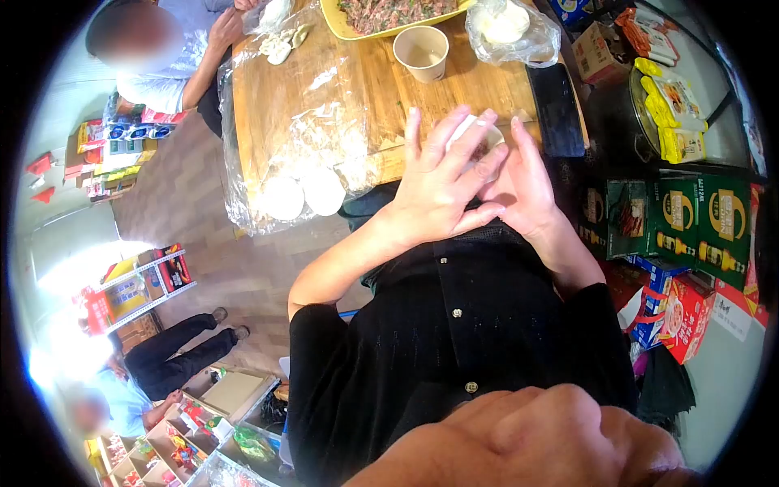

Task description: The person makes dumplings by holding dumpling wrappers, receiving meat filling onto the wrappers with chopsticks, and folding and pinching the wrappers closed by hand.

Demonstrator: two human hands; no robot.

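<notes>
Between my two hands is a pale round piece of dough (479, 134), mostly covered by fingers. My left hand (442, 178) lies over it with its back toward me and its fingers stretched out. From the other side my right hand (526, 183) cups it, palm turned inward. Two flat white dough rounds (281, 197) rest on plastic film (324, 134) at the table's near left corner. Beyond my hands stand a paper cup (421, 53) holding some liquid and a yellow dish (331, 16) of minced filling. A plastic bag (531, 47) with white dough is beside the cup.
A black phone (557, 109) lies on the wooden table (365, 73) near its right edge. Packaged goods (686, 215) crowd the right side. One person (174, 57) sits at the far left; another person (134, 390) is farther off by boxes of snacks (174, 438).
</notes>
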